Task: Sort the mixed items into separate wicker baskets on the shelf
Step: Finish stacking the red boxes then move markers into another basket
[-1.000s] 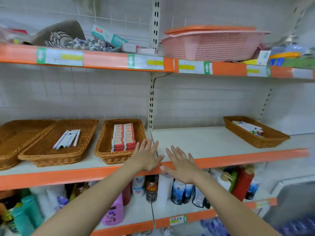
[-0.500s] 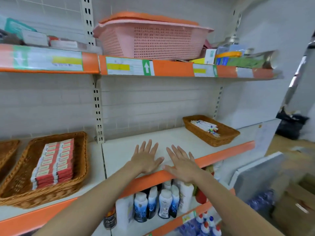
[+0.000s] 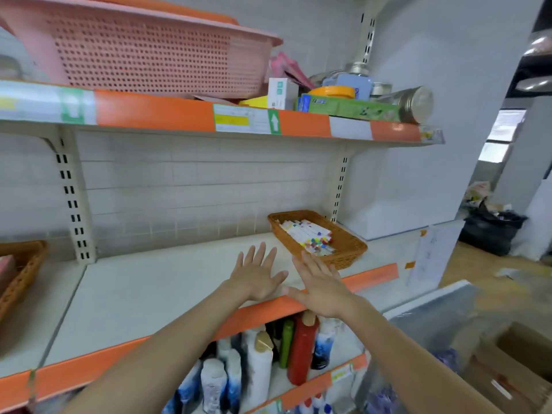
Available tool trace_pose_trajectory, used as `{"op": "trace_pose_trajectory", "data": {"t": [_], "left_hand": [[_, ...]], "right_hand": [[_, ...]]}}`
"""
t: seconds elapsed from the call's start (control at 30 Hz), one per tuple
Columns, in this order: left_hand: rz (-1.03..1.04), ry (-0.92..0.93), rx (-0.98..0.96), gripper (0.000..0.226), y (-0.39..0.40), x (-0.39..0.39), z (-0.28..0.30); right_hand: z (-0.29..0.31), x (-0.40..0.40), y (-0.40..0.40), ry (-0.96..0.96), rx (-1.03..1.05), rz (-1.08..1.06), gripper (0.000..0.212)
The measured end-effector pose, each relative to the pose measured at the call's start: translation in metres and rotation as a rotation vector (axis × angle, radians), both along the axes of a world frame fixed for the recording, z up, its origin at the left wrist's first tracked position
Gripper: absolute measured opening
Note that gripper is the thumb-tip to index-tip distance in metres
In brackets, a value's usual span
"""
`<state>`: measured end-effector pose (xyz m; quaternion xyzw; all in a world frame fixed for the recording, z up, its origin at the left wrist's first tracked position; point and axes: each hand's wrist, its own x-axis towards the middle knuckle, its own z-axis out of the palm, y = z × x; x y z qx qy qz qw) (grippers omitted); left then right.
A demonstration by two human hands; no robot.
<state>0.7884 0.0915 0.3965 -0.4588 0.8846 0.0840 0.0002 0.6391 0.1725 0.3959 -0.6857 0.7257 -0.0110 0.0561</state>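
Your left hand (image 3: 257, 274) and right hand (image 3: 321, 286) hover flat, fingers released (holding nothing), over the shelf's (image 3: 155, 291) front edge, near the wicker basket (image 3: 343, 248) of markers (image 3: 309, 234) at its right end.

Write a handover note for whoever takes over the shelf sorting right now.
Left hand: open, holds nothing, over the middle shelf.
Right hand: open, holds nothing, at the shelf's orange front edge.
Wicker basket of markers sits on the shelf's right end; another wicker basket shows at the left edge, contents unclear.
Done: markers lie in their basket.
Left: cannot tell; no loose items in view.
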Motion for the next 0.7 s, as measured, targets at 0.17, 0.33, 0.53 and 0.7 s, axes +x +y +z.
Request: {"op": "trace_pose_trajectory", "data": {"t": [0.17,0.33,0.53,0.7], "left_hand": [[0.015,0.014,-0.006,0.07,0.006,-0.053,0.003],[0.029,0.017,0.014,0.071,-0.01,-0.09,0.006],[0.053,0.047,-0.009,0.071,-0.057,-0.128,0.003],[0.126,0.097,-0.001,0.072,-0.103,-0.161,0.001]], "right_hand": [[0.001,-0.055,-0.003,-0.005,-0.003,0.014,0.078],[-0.007,-0.093,-0.019,-0.067,-0.016,0.031,0.075],[-0.01,-0.126,-0.062,-0.085,-0.046,0.029,0.073],[0.0,-0.157,-0.114,-0.047,-0.04,0.036,0.071]]}}
